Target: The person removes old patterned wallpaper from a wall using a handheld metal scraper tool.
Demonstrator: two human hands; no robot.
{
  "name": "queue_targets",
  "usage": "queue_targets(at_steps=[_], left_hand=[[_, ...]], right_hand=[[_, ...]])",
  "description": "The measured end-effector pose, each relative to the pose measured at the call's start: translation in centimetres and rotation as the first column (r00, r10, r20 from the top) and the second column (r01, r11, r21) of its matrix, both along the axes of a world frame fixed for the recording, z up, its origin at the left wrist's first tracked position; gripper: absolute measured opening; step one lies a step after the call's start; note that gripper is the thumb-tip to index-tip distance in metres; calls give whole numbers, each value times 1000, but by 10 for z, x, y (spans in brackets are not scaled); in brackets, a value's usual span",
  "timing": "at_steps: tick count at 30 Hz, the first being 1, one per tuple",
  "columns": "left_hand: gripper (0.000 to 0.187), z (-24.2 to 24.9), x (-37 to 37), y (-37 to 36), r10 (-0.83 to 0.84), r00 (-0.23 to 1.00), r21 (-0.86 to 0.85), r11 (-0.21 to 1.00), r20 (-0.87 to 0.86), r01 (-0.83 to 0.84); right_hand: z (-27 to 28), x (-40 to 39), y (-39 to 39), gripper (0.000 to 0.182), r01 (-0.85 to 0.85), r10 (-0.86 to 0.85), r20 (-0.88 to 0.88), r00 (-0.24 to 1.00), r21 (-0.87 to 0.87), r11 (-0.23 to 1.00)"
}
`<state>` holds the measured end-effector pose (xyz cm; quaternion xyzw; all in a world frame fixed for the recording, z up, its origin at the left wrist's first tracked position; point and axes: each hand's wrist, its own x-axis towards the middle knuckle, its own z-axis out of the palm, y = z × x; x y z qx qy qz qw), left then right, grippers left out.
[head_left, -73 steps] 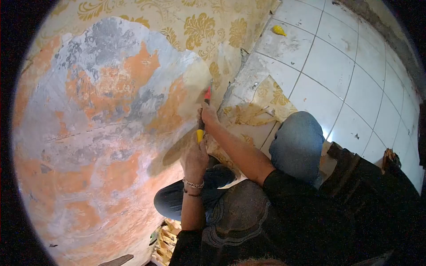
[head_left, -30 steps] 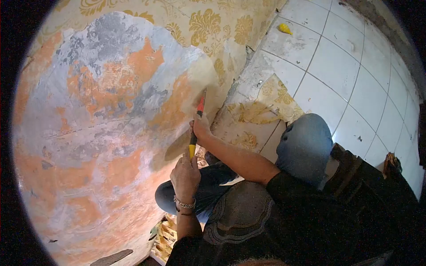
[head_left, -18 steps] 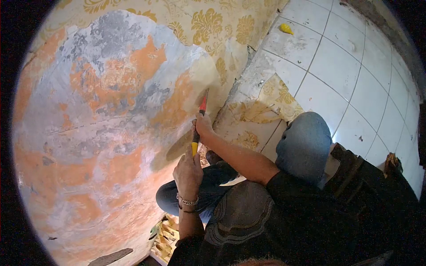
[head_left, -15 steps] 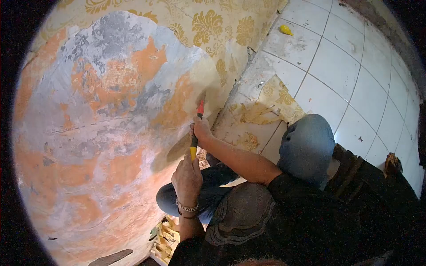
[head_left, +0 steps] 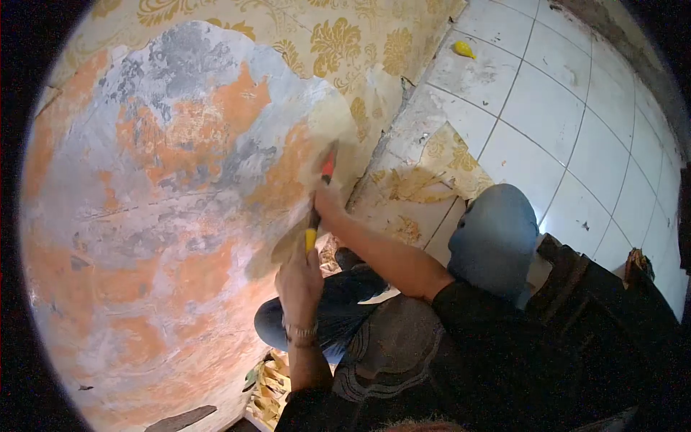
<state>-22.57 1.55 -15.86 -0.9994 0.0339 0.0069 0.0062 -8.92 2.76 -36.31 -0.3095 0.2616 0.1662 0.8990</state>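
A long-handled scraper (head_left: 328, 167), black with a red neck and a yellow band, slants up against the patchy wall (head_left: 194, 180). Its thin blade, seen nearly edge-on, meets the wall near the torn wallpaper (head_left: 335, 43). My right hand (head_left: 329, 201), a little smeared by motion, is wrapped round the black grip just below the red part. Lower down, my left hand (head_left: 299, 284) closes round the handle's end, under the yellow band; a bracelet circles that wrist.
White floor tiles (head_left: 536, 162) spread to the right of the wall. On them lie a torn wallpaper piece (head_left: 453, 155) and a small yellow object (head_left: 463, 49). Wallpaper scraps (head_left: 270, 385) are heaped by the wall's foot. My bent knee (head_left: 497, 241) is close to my right arm.
Both hands still hold the scraper. Its blade has slid slightly up along the wall, while my left hand has shifted a little to the left.
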Motion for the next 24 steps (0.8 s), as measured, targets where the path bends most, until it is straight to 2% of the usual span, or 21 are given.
queue_targets(at_steps=[1,2,3,4,6,7,8,10,11,12,14,15,16,17,18,20,24], left_hand=[[36,-12,8,-6,50,992,12,999,-117,-49],[35,-16,15,-14,88,970,31,996,-224,-84],[35,-11,14,-19,85,970,68,995,-229,-71],[35,1,10,-20,71,969,64,996,-235,-57],[35,27,1,-17,72,983,-8,997,-170,-75],[35,37,-1,-19,103,980,-17,994,-169,-108],[35,33,0,-16,106,978,-18,994,-180,-111],[39,18,3,-6,33,996,-47,998,-79,-37],[38,9,8,-7,36,996,-12,999,-78,-37],[38,-7,16,-5,31,997,-13,999,-74,-32],[35,-41,31,0,-61,995,-100,994,-76,54],[35,-51,40,-5,-67,995,-98,993,-75,59],[36,-62,48,-13,-72,988,12,997,-134,74],[36,-66,54,-18,-68,979,121,988,-194,93],[36,-66,60,-20,-71,979,124,988,-193,96],[36,-61,58,-22,-87,980,64,993,-180,100],[32,-40,38,-31,-4,976,58,998,-219,18]], right_hand=[[-3,2,-8,21,-5,5,2,1000,2,1000],[-5,9,-22,20,62,-50,-83,995,149,987],[-7,14,-32,20,147,-98,-182,978,283,948],[-1,13,-27,20,162,-112,-188,976,278,947],[25,0,-11,15,131,-137,-43,990,-118,984],[98,-19,-53,14,120,-98,-100,990,255,960],[95,-19,-53,14,120,-95,-111,989,251,960],[78,-13,-44,14,116,-108,-51,993,216,969],[60,-4,-42,12,133,-133,-5,991,128,983],[8,5,-33,12,137,-138,-2,990,128,982],[-76,38,-1,13,308,-261,304,916,-118,944],[-73,44,-16,13,314,-267,305,914,-116,942],[-62,43,-43,15,213,-227,116,967,124,969],[-52,43,-59,17,141,-129,-58,990,373,917],[-42,49,-66,17,144,-132,-58,990,375,916],[-32,47,-71,15,161,-146,-118,982,136,977],[-6,29,-66,19,166,-149,-126,981,139,976]])
